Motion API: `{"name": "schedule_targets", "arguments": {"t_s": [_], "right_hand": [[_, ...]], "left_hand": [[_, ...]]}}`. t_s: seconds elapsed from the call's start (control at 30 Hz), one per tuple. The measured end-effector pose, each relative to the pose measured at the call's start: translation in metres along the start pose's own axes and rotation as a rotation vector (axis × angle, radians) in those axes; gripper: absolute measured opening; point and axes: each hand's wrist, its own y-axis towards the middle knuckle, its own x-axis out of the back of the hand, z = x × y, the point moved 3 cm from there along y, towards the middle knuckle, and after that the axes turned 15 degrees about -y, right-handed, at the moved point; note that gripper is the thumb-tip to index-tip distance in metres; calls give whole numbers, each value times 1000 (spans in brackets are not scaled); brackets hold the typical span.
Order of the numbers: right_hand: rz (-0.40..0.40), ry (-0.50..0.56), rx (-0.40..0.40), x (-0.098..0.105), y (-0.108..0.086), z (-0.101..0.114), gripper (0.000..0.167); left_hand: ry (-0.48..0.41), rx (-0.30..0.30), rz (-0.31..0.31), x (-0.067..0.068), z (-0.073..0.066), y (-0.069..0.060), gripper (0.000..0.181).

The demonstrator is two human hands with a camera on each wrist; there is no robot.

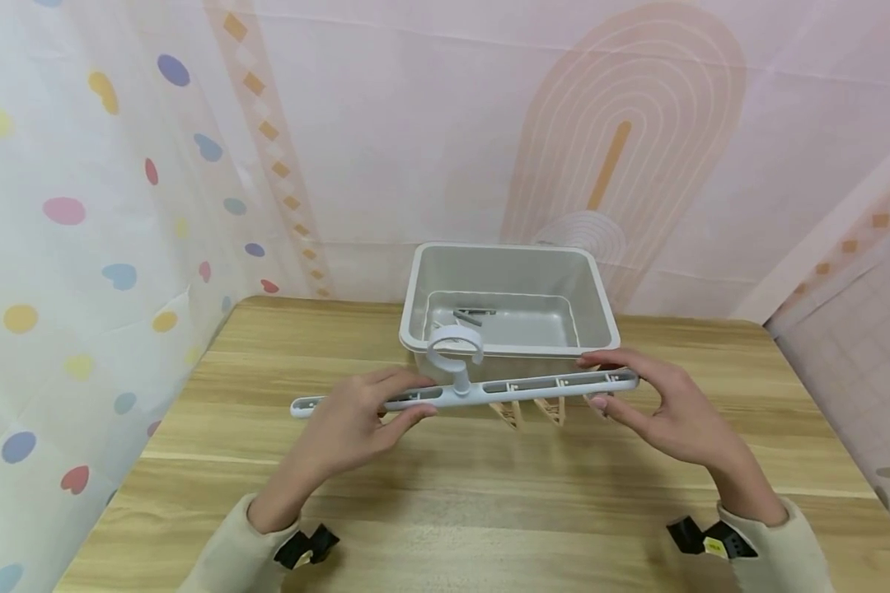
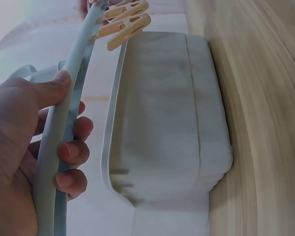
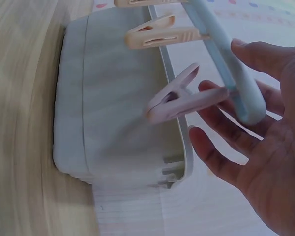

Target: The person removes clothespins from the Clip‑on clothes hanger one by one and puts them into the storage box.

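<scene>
A pale blue-grey clip hanger [image 1: 500,394] with a curved hook [image 1: 454,333] is held level above the table, in front of a grey bin. My left hand [image 1: 356,420] grips its bar left of the hook, thumb on the near side and fingers wrapped round the far side. Around the bar's right end, my right hand [image 1: 660,408] has its thumb on one side and bent fingers on the other. Two tan clothespins [image 2: 130,30] hang under the bar. Beside the right fingers hangs a pinkish clothespin [image 3: 187,101].
The grey plastic bin [image 1: 508,352] stands at the back of the wooden table [image 1: 489,511], with dark grey clips [image 1: 470,315] lying inside. Behind it hangs a patterned curtain [image 1: 415,148], which continues along the left side.
</scene>
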Motion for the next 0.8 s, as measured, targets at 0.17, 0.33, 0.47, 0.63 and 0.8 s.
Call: {"name": "schedule_targets", "arguments": {"t_s": [0.17,0.33,0.47,0.63,0.8], "right_hand": [[-33,65,3,-1,-3,-1,61],[-50,186,-38,-7,-4,-2,67],[-26,259,-122,-17,-5,-5,60],[0,291,-191,-29,-4,-5,53],[16,305,-176,-40,-4,-2,44]], "left_hand": [[-50,19,-14,8,1,-4,29],[-88,36,-19,16,4,-9,28],[-88,30,-35,20,8,-11,28],[-106,15,-57,23,12,-13,27],[-124,32,-49,23,14,-16,26]]}}
